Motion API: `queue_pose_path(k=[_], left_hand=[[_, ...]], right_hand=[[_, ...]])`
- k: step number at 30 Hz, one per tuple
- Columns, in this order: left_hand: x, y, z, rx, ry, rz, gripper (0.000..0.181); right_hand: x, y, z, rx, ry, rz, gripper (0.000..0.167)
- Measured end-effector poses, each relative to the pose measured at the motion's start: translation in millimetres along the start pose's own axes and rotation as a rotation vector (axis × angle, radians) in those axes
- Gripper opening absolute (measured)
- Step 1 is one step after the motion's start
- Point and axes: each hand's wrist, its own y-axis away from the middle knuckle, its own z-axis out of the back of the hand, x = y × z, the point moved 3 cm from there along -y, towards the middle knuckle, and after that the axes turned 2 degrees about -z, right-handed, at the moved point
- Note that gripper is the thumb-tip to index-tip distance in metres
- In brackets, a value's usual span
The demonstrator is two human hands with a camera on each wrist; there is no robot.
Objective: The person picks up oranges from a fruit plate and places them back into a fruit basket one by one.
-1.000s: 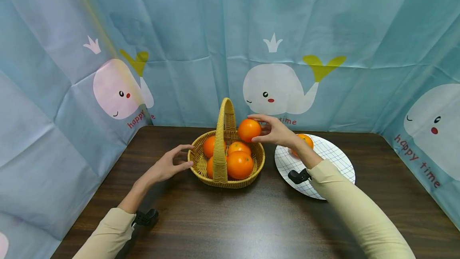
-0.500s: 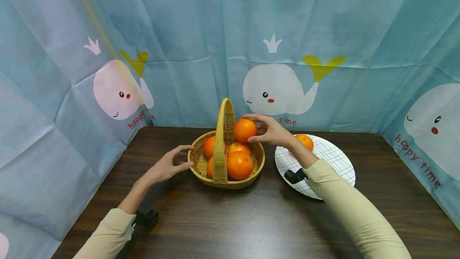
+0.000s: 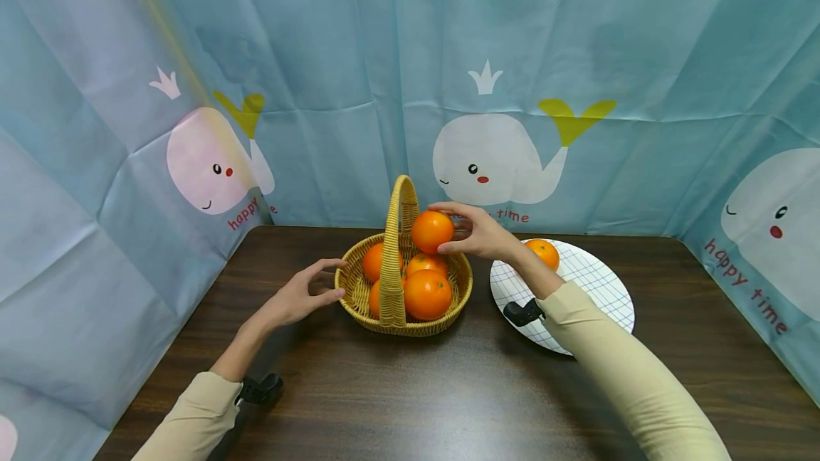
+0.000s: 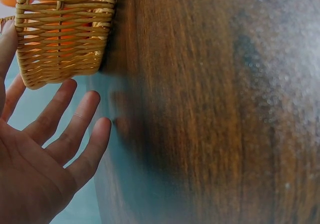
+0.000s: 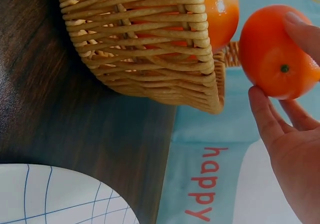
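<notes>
A yellow wicker basket (image 3: 410, 329) with a tall handle stands on the table, several oranges (image 3: 427, 295) inside it. My right hand (image 3: 482, 233) holds another orange (image 3: 432, 231) between thumb and fingertips, above the back right part of the basket. The right wrist view shows this held orange (image 5: 275, 53) just beyond the basket rim, its green stem spot visible. On the basket's left, my left hand (image 3: 301, 294) has its thumb and fingers spread at the rim. In the left wrist view the fingers (image 4: 82, 116) are loosely extended beside the woven wall.
Right of the basket lies a white plate (image 3: 598, 283) with a blue grid, bearing one orange (image 3: 543, 253) partly hidden by the right forearm. Dark wooden table (image 3: 384, 397) extends in front. A blue curtain (image 3: 333, 91) with whale prints hangs behind and at the sides.
My right hand has carried the held orange a short way left, farther over the basket, with less movement in the last half second. The left hand stays at the basket's left rim.
</notes>
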Motion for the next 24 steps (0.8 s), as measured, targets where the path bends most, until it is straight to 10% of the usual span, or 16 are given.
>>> queue_pose_path(k=[24], left_hand=[[0.5,0.4,-0.4,-0.002,0.006,-0.001,0.054]], right_hand=[[4.2,-5.6,-6.3,0.025,-0.03,-0.007,0.073]])
